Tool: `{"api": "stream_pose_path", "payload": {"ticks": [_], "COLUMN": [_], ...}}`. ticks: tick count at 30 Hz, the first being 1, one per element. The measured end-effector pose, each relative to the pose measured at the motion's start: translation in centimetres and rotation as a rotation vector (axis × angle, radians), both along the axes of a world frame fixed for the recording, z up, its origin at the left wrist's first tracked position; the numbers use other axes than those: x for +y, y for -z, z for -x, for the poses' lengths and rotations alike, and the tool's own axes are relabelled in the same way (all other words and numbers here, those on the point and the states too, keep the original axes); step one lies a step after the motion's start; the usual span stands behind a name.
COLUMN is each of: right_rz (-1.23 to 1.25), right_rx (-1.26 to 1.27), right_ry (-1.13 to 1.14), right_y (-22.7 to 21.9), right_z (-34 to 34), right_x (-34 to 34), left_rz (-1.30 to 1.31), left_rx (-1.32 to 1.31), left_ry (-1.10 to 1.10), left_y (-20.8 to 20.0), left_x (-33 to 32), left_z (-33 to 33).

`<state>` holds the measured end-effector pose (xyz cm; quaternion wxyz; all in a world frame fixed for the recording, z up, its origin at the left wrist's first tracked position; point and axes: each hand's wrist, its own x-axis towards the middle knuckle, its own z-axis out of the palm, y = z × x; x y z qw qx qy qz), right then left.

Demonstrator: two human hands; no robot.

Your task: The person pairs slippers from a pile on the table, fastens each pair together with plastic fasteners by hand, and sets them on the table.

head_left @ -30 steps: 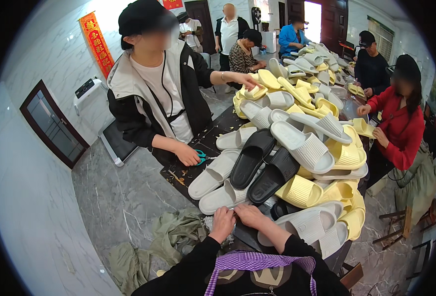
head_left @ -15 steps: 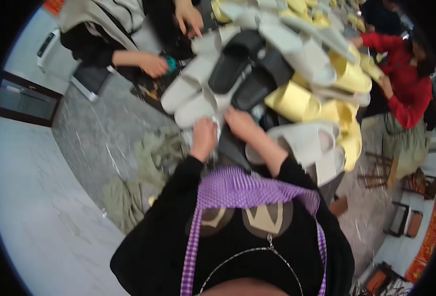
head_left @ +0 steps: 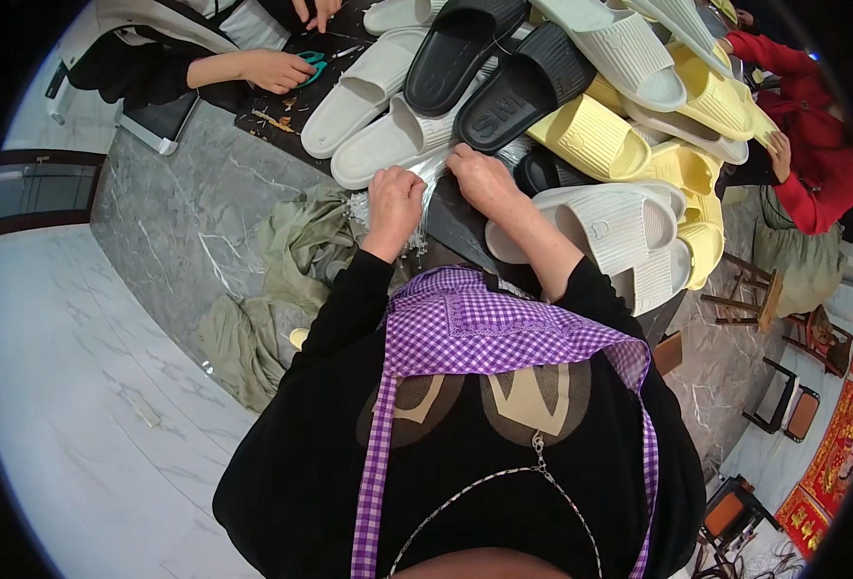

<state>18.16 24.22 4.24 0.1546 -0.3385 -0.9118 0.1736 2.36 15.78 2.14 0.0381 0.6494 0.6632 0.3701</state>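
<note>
At the near edge of the dark table, a bunch of thin clear plastic strands (head_left: 432, 185) spreads between my two hands. My left hand (head_left: 395, 205) is closed in a pinch at the left side of the strands. Fingers bent and pressed together, my right hand (head_left: 484, 180) pinches at their upper right; what exactly sits in its fingertips is too small to make out. Just beyond lie a pair of pale grey slides (head_left: 380, 154) and a pair of black slides (head_left: 513, 96). A yellow slide (head_left: 591, 138) and a light grey slide (head_left: 619, 232) are to the right of my right hand.
More grey and yellow slides are heaped toward the far right. At the far left, a person's hand (head_left: 277, 71) holds teal scissors (head_left: 313, 68). A person in red sleeves (head_left: 812, 145) handles a yellow slide. Olive cloth (head_left: 301, 251) hangs by the table's left edge; wooden stools (head_left: 750, 289) stand right.
The view has shifted, so the table and slides sit higher in the picture. My hands stay close together at the strands, which now show more clearly between them.
</note>
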Motion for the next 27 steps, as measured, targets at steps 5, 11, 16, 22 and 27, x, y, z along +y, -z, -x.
{"api": "stream_pose_path", "payload": {"ticks": [5,11,16,22,27], "right_rz": [0.073,0.163,0.174,0.080,-0.017], "right_rx": [0.043,0.231,0.206,0.192,0.247], "right_ry": [0.019,0.039,0.002,0.025,0.089], "right_y": [0.2,-0.2,-0.1,-2.4,-3.5], "right_z": [0.2,0.4,0.2,-1.7,-4.2], "right_x": [0.3,0.0,-0.4,-3.8,-6.1], "left_rz": [0.044,0.067,0.065,0.160,0.246], "left_rx": [-0.016,-0.043,-0.073,-0.081,0.058], "left_ry": [0.000,0.023,0.070,0.210,0.309], "left_y": [0.0,-1.4,-2.1,-1.0,-0.9], "left_x": [0.0,-0.2,-0.6,-1.3,-1.0], "left_z": [0.4,0.5,0.3,0.8,0.9]}}
